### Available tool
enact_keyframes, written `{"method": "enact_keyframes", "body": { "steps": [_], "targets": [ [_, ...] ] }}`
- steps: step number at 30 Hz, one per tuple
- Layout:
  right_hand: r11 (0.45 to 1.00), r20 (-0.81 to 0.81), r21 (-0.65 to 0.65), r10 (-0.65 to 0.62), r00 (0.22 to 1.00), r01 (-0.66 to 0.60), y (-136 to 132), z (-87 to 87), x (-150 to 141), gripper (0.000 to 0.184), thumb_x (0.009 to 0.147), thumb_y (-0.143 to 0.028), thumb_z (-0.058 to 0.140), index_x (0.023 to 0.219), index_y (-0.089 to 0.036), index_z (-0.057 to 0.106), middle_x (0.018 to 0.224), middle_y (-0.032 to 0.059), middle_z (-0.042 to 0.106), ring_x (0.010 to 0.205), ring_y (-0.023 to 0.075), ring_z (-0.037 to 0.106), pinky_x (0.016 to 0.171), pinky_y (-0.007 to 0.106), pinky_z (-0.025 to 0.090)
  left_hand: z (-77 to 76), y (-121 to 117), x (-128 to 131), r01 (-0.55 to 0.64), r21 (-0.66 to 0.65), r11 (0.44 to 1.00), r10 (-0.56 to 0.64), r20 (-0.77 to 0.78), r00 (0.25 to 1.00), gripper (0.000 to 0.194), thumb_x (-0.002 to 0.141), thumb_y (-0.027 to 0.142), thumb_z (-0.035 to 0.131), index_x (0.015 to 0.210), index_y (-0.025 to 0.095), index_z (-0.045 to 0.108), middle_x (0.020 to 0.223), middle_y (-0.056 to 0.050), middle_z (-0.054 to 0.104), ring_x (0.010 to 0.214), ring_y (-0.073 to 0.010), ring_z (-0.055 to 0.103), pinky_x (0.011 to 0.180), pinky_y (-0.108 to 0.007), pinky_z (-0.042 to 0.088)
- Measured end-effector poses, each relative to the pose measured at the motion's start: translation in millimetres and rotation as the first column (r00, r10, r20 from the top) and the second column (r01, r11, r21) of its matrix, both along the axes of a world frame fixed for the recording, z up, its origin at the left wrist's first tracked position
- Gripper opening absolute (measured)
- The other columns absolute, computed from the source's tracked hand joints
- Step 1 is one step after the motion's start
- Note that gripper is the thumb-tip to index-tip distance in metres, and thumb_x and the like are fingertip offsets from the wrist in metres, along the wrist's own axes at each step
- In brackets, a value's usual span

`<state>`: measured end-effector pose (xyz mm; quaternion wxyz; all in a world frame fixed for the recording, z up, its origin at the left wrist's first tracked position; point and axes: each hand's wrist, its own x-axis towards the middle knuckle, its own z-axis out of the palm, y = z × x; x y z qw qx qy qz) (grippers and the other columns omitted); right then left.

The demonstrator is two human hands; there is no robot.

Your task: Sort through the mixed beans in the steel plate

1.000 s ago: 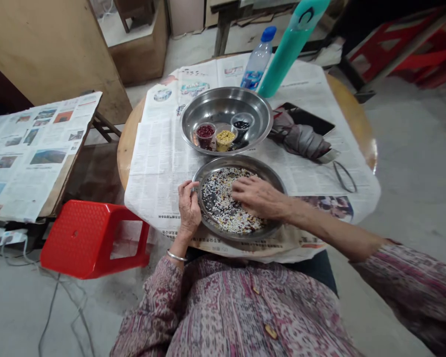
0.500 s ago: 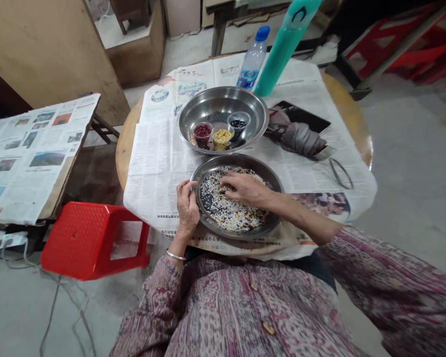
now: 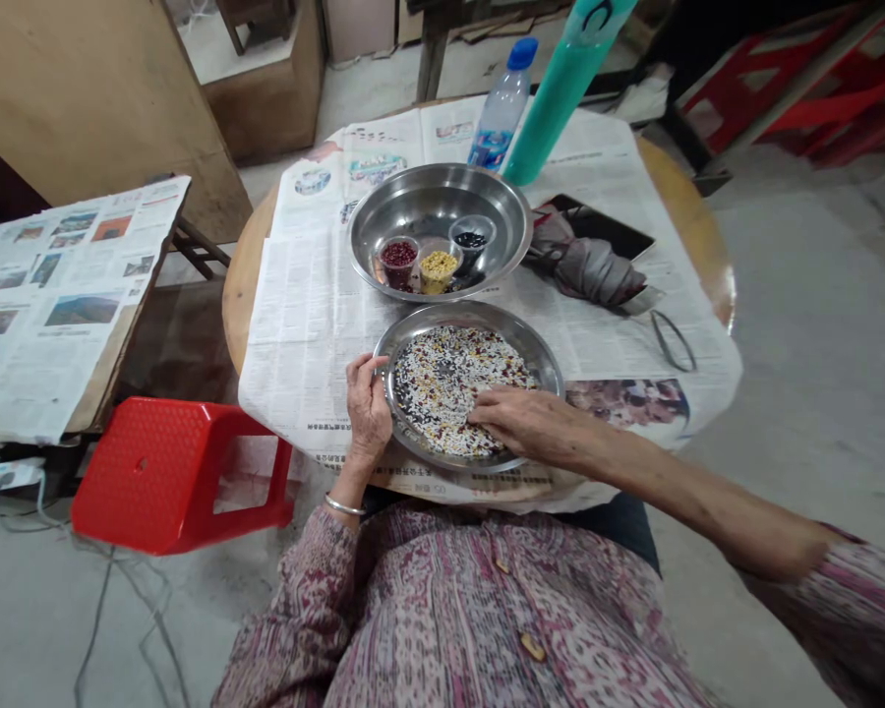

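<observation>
A steel pan (image 3: 546, 356) full of mixed white, dark, red and yellow grains (image 3: 449, 379) lies on the newspaper in front of me. My left hand (image 3: 369, 408) is closed on the pan's left rim. My right hand (image 3: 520, 421) rests flat on the grains at the pan's near right side, fingers stretched out. Behind it a larger steel bowl (image 3: 435, 202) holds three small clear cups: red beans (image 3: 398, 257), yellow grains (image 3: 440, 265) and black beans (image 3: 471, 241).
The round table (image 3: 689, 211) is covered with newspaper. A water bottle (image 3: 498, 108) and a teal flask (image 3: 560, 84) stand at the back; a folded grey umbrella (image 3: 590, 267) lies to the right. A red stool (image 3: 173, 472) and a second papered table (image 3: 59, 295) stand left.
My right hand has slid from the pan's upper middle down to its near right side, spreading the grains. My left hand has stayed on the rim.
</observation>
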<state>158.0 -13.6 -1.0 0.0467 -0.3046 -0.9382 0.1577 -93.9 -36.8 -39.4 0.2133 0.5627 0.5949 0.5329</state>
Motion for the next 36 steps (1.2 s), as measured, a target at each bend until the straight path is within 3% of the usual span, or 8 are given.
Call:
{"method": "enact_keyframes", "body": {
  "steps": [6,10,12,18,23,28,33,36],
  "targets": [
    [0.950,-0.044,0.145,-0.272,0.961,0.276,26.9,1.5,-20.3,0.029,0.094,-0.015,0.048,0.111,-0.019,0.071,0.113,0.0138,0.069,0.107,0.0276,0.060,0.084,0.039,0.052,0.1,-0.4,-1.0,0.004,-0.024,1.000,-0.004,-0.011,1.000,0.030,0.095,0.013,0.042,0.113,0.022,0.065,0.125,-0.008,0.059,0.127,-0.0206,0.054,0.116,-0.039,0.043],
    [0.847,-0.035,0.179,-0.502,0.864,0.500,39.3,1.5,-37.1,0.043,0.099,-0.047,0.048,0.121,-0.016,0.067,0.117,0.0190,0.065,0.106,0.0341,0.057,0.077,0.043,0.051,-0.3,-0.3,-0.8,0.010,-0.013,1.000,-0.010,-0.003,1.000,0.029,0.096,0.014,0.042,0.113,0.022,0.065,0.124,-0.009,0.059,0.126,-0.0210,0.054,0.115,-0.039,0.042],
    [0.856,-0.041,0.128,-0.500,0.865,0.501,41.8,-1.4,-47.2,0.046,0.096,-0.052,0.054,0.121,-0.016,0.066,0.116,0.0180,0.064,0.105,0.0330,0.057,0.078,0.042,0.051,0.3,-0.2,-0.4,0.007,-0.002,1.000,-0.007,-0.002,1.000,0.029,0.097,0.014,0.041,0.112,0.022,0.065,0.123,-0.009,0.059,0.125,-0.0207,0.055,0.114,-0.038,0.043],
    [0.968,-0.094,-0.135,-0.226,0.970,0.212,23.7,5.9,-65.8,0.022,0.089,-0.010,0.052,0.097,-0.018,0.070,0.096,0.0080,0.067,0.088,0.0193,0.061,0.082,0.031,0.046,1.5,0.2,-0.6,0.002,-0.001,1.000,-0.002,-0.007,1.000,0.029,0.097,0.014,0.042,0.112,0.022,0.066,0.123,-0.009,0.060,0.125,-0.0205,0.055,0.115,-0.040,0.043],
    [0.993,-0.069,-0.068,-0.105,0.992,0.100,-12.5,16.0,-42.7,0.017,0.092,-0.016,0.054,0.093,-0.021,0.070,0.097,0.0076,0.068,0.087,0.0193,0.061,0.072,0.029,0.042,1.7,0.6,-1.1,0.001,-0.024,1.000,-0.001,-0.005,1.000,0.028,0.097,0.016,0.042,0.112,0.022,0.065,0.125,-0.009,0.059,0.126,-0.0211,0.055,0.115,-0.041,0.043],
    [0.992,0.023,-0.128,-0.019,1.000,0.022,-23.1,2.3,-28.0,0.020,0.092,-0.014,0.056,0.086,-0.024,0.072,0.083,0.0031,0.071,0.079,0.0172,0.062,0.069,0.029,0.040,2.3,1.4,-1.3,0.013,-0.013,1.000,-0.013,-0.009,1.000,0.030,0.097,0.014,0.042,0.111,0.023,0.066,0.123,-0.008,0.060,0.126,-0.0205,0.055,0.115,-0.040,0.043],
    [0.981,0.025,0.009,-0.192,0.981,0.192,3.7,1.8,-26.3,0.028,0.090,-0.010,0.052,0.100,-0.024,0.073,0.099,0.0071,0.073,0.093,0.0207,0.065,0.075,0.031,0.046,1.5,2.0,-1.3,0.001,-0.011,1.000,-0.001,-0.010,1.000,0.029,0.097,0.016,0.042,0.111,0.025,0.066,0.123,-0.008,0.060,0.125,-0.0208,0.055,0.115,-0.041,0.044],
    [0.909,0.000,0.119,-0.402,0.916,0.399,23.5,4.5,-18.2,0.027,0.095,-0.018,0.048,0.107,-0.022,0.072,0.104,0.0102,0.071,0.097,0.0241,0.063,0.078,0.034,0.049,1.3,2.1,-1.4,-0.001,-0.012,1.000,0.001,-0.004,1.000,0.030,0.096,0.015,0.043,0.110,0.024,0.067,0.122,-0.008,0.060,0.124,-0.0208,0.056,0.114,-0.041,0.044]
  ]
}}
